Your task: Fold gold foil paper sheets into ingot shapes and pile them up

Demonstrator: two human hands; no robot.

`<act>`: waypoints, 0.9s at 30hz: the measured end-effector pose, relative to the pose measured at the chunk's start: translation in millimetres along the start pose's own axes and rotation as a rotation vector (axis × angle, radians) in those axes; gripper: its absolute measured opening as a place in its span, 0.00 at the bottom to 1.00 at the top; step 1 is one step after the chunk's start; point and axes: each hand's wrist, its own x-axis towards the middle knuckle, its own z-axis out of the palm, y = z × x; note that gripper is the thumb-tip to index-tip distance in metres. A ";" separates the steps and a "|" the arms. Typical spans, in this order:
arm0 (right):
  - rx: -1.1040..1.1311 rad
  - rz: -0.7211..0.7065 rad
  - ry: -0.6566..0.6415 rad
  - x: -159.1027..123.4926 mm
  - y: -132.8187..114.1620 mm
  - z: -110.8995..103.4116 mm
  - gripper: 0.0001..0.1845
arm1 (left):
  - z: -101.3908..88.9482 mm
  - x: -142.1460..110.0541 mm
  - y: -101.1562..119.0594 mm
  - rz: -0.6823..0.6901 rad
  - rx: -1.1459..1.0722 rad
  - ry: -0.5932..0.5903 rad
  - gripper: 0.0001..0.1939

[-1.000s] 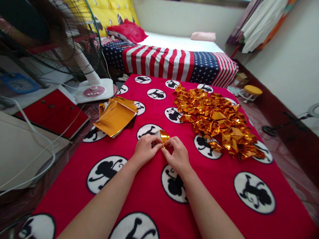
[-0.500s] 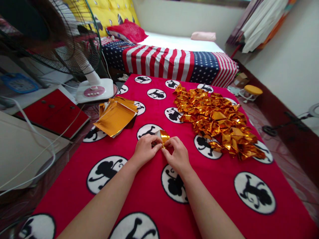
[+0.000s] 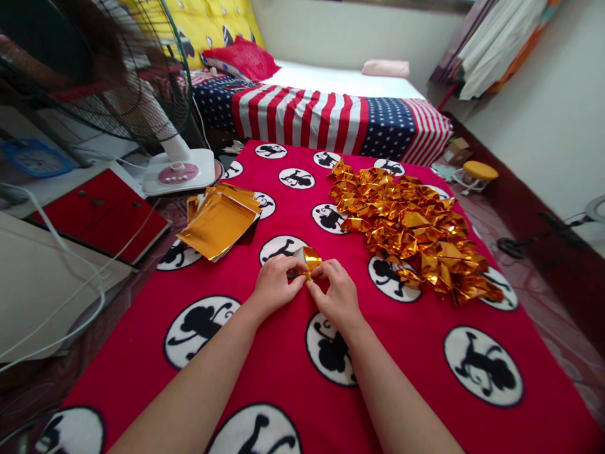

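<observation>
Between my hands, at the middle of the head view, is a partly folded sheet of gold foil paper (image 3: 311, 256), its pale underside showing at the left. My left hand (image 3: 280, 280) pinches its near left edge with thumb and fingers. From the other side my right hand (image 3: 334, 289) pinches the near right edge, the fingertips of both hands almost meeting. To the left lies a stack of flat gold foil sheets (image 3: 220, 221). On the right is a large heap of folded gold foil pieces (image 3: 411, 227).
A red cloth with monkey-print circles (image 3: 283, 340) covers the table. Beyond the left edge stand a fan (image 3: 177, 164) and a red panel (image 3: 101, 208), with white cables near. Behind is a bed with a flag-patterned cover (image 3: 307, 116); a yellow stool (image 3: 481, 170) is at right.
Almost nothing differs. Both hands stay in the same place on the foil paper, with at most a tiny shift at the fingertips.
</observation>
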 end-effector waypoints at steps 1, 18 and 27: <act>0.000 0.001 -0.001 0.0 0.2 0.0 0.04 | 0.1 0.0 -0.2 -0.001 0.001 0.000 0.07; 0.006 0.002 -0.009 -0.5 -0.1 -0.5 0.04 | -0.1 -0.2 0.9 0.007 0.012 0.005 0.07; 0.010 -0.002 -0.006 -0.3 -0.2 -0.7 0.04 | -1.5 0.0 2.8 0.012 0.007 0.011 0.06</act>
